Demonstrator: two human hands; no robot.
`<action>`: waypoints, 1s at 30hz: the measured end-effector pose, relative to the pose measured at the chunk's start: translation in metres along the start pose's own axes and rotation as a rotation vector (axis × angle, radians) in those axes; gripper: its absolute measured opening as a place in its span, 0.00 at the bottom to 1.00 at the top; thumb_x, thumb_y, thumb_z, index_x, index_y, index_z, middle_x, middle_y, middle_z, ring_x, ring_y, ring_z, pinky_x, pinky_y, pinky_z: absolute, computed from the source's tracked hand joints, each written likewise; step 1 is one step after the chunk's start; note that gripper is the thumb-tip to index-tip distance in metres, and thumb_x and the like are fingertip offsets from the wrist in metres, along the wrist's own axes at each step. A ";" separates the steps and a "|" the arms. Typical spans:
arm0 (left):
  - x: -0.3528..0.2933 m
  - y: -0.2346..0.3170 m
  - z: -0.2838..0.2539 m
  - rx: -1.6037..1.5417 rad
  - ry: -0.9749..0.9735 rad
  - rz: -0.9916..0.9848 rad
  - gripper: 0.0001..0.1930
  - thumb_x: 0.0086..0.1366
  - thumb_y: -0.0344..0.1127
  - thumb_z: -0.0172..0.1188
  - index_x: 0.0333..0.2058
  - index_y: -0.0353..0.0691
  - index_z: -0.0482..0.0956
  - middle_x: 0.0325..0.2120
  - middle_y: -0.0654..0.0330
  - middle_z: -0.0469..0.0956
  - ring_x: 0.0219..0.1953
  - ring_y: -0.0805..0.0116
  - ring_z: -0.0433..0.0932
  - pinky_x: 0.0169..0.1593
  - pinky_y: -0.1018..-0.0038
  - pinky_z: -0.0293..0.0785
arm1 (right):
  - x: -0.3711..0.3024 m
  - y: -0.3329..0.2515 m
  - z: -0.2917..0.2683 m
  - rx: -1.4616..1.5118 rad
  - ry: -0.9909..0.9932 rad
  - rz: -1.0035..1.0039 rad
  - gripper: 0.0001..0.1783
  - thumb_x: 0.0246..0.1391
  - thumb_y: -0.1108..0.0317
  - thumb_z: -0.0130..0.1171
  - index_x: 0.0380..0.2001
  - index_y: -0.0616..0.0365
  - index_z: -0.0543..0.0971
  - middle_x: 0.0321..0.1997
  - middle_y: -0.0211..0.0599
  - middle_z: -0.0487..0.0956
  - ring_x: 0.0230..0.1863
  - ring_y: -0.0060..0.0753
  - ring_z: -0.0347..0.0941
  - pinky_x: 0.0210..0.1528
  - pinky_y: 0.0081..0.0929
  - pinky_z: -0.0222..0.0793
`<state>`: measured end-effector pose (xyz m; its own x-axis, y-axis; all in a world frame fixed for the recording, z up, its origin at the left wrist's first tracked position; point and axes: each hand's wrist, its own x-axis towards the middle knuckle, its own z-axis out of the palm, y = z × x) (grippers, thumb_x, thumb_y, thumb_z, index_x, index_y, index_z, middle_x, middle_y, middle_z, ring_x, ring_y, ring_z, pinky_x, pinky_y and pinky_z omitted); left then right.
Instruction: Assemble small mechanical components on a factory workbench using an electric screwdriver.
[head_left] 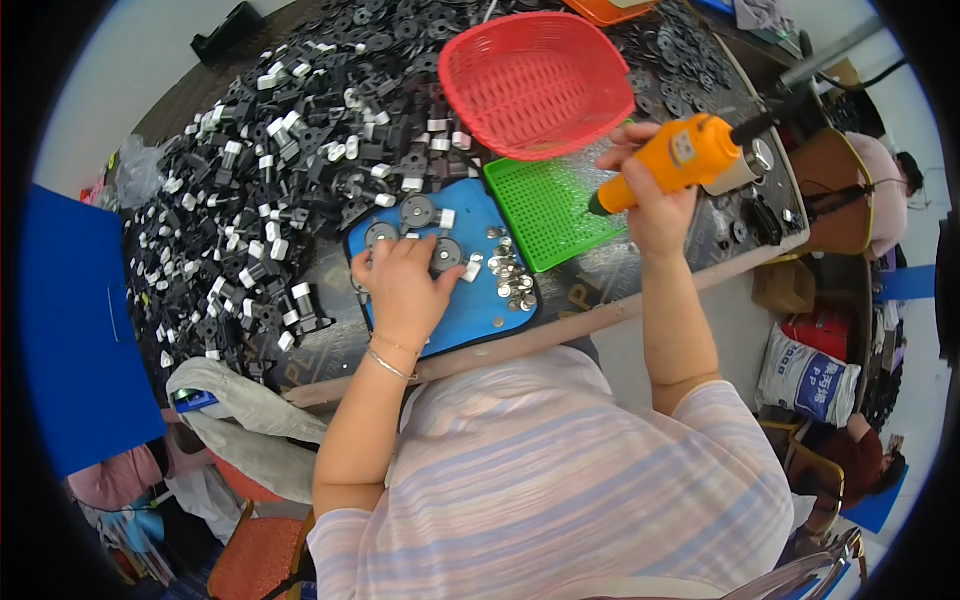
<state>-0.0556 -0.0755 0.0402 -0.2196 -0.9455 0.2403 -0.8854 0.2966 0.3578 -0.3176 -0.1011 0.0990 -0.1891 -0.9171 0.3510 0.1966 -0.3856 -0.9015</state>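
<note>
My left hand is over the blue mat, its thumb and index finger closed around the edge of a dark grey wheel piece with a white tab. Two similar round wheel pieces lie close to its fingertips, one grey wheel just beyond them. Beside these, small silvery metal discs lie in a loose cluster on the mat. Raised to the right, my right hand grips an orange electric screwdriver, whose dark tip points down to the left above the green tray.
A big heap of black and white plastic parts covers the table's left. Beyond the mat stand a green perforated tray and a red basket. Flat black parts lie at the far right. A grey cloth hangs near the left edge.
</note>
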 end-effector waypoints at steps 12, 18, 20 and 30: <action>-0.002 0.001 0.004 0.005 -0.026 -0.043 0.25 0.43 0.48 0.71 0.38 0.39 0.81 0.33 0.64 0.79 0.42 0.66 0.70 0.53 0.59 0.50 | 0.012 0.035 0.003 0.036 0.103 -0.284 0.21 0.45 0.82 0.60 0.44 0.63 0.69 0.34 0.31 0.72 0.31 0.18 0.70 0.35 0.18 0.69; -0.003 0.001 0.004 0.005 -0.023 -0.051 0.25 0.43 0.48 0.70 0.38 0.39 0.80 0.34 0.63 0.79 0.43 0.65 0.70 0.53 0.59 0.50 | 0.021 0.046 0.001 -0.007 0.130 -0.282 0.18 0.45 0.82 0.58 0.41 0.62 0.68 0.35 0.34 0.72 0.29 0.22 0.71 0.33 0.20 0.70; -0.003 0.001 0.004 0.004 -0.026 -0.051 0.25 0.43 0.48 0.70 0.38 0.39 0.80 0.34 0.63 0.79 0.43 0.65 0.70 0.53 0.59 0.50 | 0.021 0.047 0.002 -0.056 0.127 -0.276 0.18 0.45 0.83 0.55 0.41 0.62 0.66 0.35 0.38 0.70 0.26 0.26 0.71 0.30 0.22 0.70; -0.002 -0.001 0.004 -0.016 -0.017 -0.045 0.25 0.43 0.49 0.70 0.38 0.40 0.80 0.33 0.64 0.80 0.43 0.64 0.70 0.53 0.60 0.51 | 0.022 0.052 0.002 -0.017 0.145 -0.267 0.17 0.45 0.82 0.58 0.40 0.62 0.69 0.34 0.34 0.73 0.30 0.23 0.72 0.33 0.21 0.70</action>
<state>-0.0559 -0.0742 0.0353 -0.1867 -0.9600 0.2086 -0.8878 0.2557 0.3826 -0.3095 -0.1414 0.0605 -0.3675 -0.7589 0.5377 0.1052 -0.6083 -0.7867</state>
